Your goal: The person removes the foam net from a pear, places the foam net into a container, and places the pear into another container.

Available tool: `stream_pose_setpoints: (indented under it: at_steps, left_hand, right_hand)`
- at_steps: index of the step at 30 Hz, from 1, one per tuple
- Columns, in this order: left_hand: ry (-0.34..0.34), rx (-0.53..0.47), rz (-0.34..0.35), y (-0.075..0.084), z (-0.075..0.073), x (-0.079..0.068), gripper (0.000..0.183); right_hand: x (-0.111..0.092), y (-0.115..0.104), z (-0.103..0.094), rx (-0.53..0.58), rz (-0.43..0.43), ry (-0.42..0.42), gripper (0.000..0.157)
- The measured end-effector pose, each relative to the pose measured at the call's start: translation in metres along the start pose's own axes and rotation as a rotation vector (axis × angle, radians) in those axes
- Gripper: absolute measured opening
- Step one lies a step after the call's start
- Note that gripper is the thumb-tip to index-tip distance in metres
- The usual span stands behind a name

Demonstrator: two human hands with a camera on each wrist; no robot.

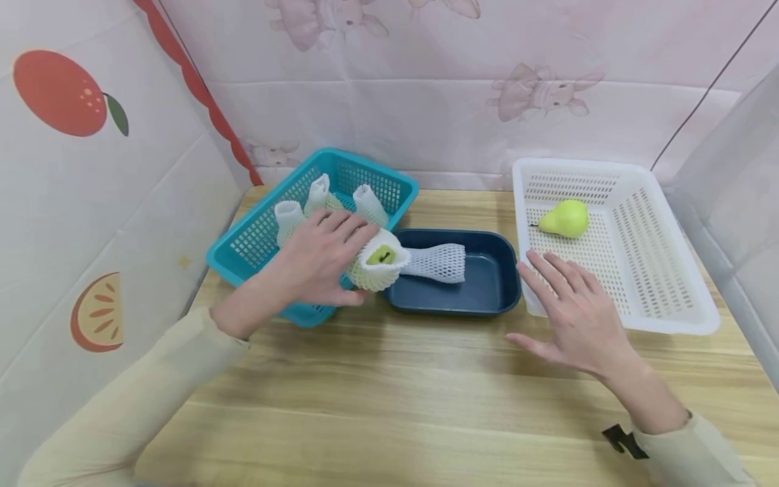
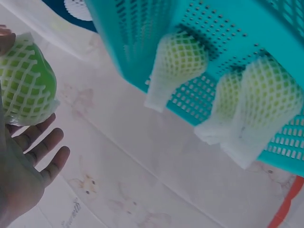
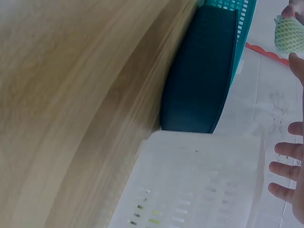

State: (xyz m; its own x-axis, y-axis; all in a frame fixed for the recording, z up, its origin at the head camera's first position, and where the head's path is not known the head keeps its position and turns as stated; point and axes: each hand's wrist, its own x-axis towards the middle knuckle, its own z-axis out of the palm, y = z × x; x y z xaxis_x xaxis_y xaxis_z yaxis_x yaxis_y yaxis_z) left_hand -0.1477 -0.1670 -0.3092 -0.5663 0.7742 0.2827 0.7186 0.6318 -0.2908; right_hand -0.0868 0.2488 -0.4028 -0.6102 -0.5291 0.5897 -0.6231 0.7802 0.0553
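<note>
My left hand (image 1: 325, 257) grips a green pear in a white foam net (image 1: 372, 269), held above the gap between the teal basket and the dark blue tray. The net's mouth is open toward the head camera, with the pear's stem showing inside. In the left wrist view this netted pear (image 2: 23, 80) sits at the left edge, between thumb and fingers. My right hand (image 1: 575, 314) hovers palm down, fingers spread, over the near left corner of the white basket (image 1: 669, 330), holding nothing. A bare yellow-green pear (image 1: 567, 218) lies in that basket.
The teal basket (image 1: 383, 177) at left holds several netted pears (image 2: 183, 57). An empty foam net (image 1: 441, 262) lies in the dark blue tray (image 1: 453, 312) at the middle. Printed cloth walls (image 1: 426, 122) stand behind and beside the wooden table (image 1: 389, 406).
</note>
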Motion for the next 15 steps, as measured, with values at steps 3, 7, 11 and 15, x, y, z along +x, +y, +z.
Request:
stream_pose_setpoints:
  at_steps: [3, 7, 11, 15]
  left_hand:
    - [0.018, -0.021, 0.007, 0.007, 0.0, 0.001, 0.094]
    - [0.049, -0.041, 0.008, 0.016, 0.003, 0.003, 0.094]
    - [0.091, -0.07, 0.002, 0.025, 0.008, 0.003, 0.093]
    - [0.101, -0.085, -0.006, 0.033, 0.013, 0.001, 0.096]
  right_hand:
    - [0.0, -0.004, 0.002, 0.028, -0.006, 0.001, 0.106]
    - [0.001, -0.01, 0.004, 0.041, 0.006, -0.052, 0.108]
    - [0.001, -0.014, 0.005, 0.059, 0.012, -0.076, 0.108]
    - [0.003, -0.019, 0.008, 0.095, 0.002, -0.047, 0.106]
